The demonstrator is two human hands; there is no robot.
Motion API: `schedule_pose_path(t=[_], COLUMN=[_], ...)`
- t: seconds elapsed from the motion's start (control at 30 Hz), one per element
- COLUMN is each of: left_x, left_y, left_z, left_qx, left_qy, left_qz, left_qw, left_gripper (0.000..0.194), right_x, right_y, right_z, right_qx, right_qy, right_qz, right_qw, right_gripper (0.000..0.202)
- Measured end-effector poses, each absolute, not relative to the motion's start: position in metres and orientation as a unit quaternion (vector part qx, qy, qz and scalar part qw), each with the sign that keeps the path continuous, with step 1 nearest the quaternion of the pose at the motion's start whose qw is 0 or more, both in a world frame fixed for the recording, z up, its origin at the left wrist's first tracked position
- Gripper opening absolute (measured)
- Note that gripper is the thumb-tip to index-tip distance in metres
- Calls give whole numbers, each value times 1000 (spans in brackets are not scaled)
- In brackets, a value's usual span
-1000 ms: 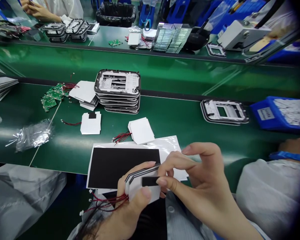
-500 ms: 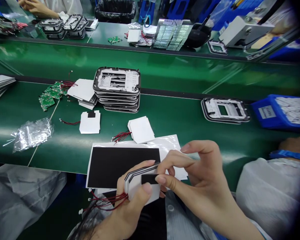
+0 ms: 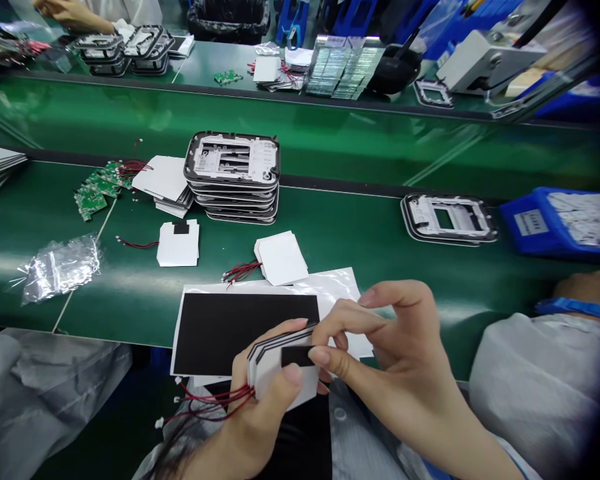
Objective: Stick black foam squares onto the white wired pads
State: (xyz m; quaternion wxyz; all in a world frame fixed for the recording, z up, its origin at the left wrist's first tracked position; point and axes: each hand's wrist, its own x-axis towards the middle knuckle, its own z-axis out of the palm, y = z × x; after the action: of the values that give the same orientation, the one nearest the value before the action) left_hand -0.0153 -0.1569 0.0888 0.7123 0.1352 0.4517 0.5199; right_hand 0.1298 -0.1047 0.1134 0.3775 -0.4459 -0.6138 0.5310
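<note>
My left hand (image 3: 260,400) is closed round a small stack of white panels (image 3: 265,377) with dark edges, its thumb on the top face. Red and black wires (image 3: 215,400) with white plugs hang from the stack's left side. A black tape strip (image 3: 296,356) lies across the top panel. My right hand (image 3: 385,353) pinches the strip's right end between thumb and index finger, at the panel's edge. Under and behind the hands lies a sheet of black tape (image 3: 240,333) on white backing. Just beyond it rests a pile of white wired panels (image 3: 284,259).
A panel with black tape (image 3: 179,244) lies left, near a clear plastic bag (image 3: 63,267) and green circuit boards (image 3: 97,190). Behind stands a stack of black-and-white frames (image 3: 233,177). More frames (image 3: 447,219) and a blue bin (image 3: 560,223) sit right. A neighbour's sleeve (image 3: 525,380) is at right.
Both hands keep the same hold on the panel stack and the tape strip. The whole view has shifted very slightly; nothing else has visibly moved.
</note>
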Motion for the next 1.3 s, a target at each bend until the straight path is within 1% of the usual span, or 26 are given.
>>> schedule_pose_path(t=[0.17,0.23,0.33,0.43,0.6,0.8,1.1,1.3], left_x=[-17,-18,-18,-18,-20,-21,-22,-20], left_y=[-156,-156,-156,-155,-155,-155,-156,-156], left_z=[89,89,89,89,88,88,86,88], left_qx=[162,170,155,151,167,165,168,152], left_qy=[446,457,457,452,458,445,463,481], left_qz=[515,512,517,509,489,501,482,491], left_qw=[714,707,707,717,723,724,724,710], left_gripper=[42,41,40,45,49,45,50,47], right_x=[130,130,130,131,130,129,128,128], right_y=[-105,-105,-106,-106,-104,-101,-101,-102], right_z=[114,114,112,111,112,117,114,112], right_qx=[-467,-472,-476,-469,-437,-423,-439,-449], right_qy=[-621,-617,-606,-603,-591,-562,-571,-567], right_qz=[516,519,523,531,576,606,592,593], right_qw=[360,357,363,367,358,371,360,353], right_gripper=[18,16,22,31,28,38,34,33])
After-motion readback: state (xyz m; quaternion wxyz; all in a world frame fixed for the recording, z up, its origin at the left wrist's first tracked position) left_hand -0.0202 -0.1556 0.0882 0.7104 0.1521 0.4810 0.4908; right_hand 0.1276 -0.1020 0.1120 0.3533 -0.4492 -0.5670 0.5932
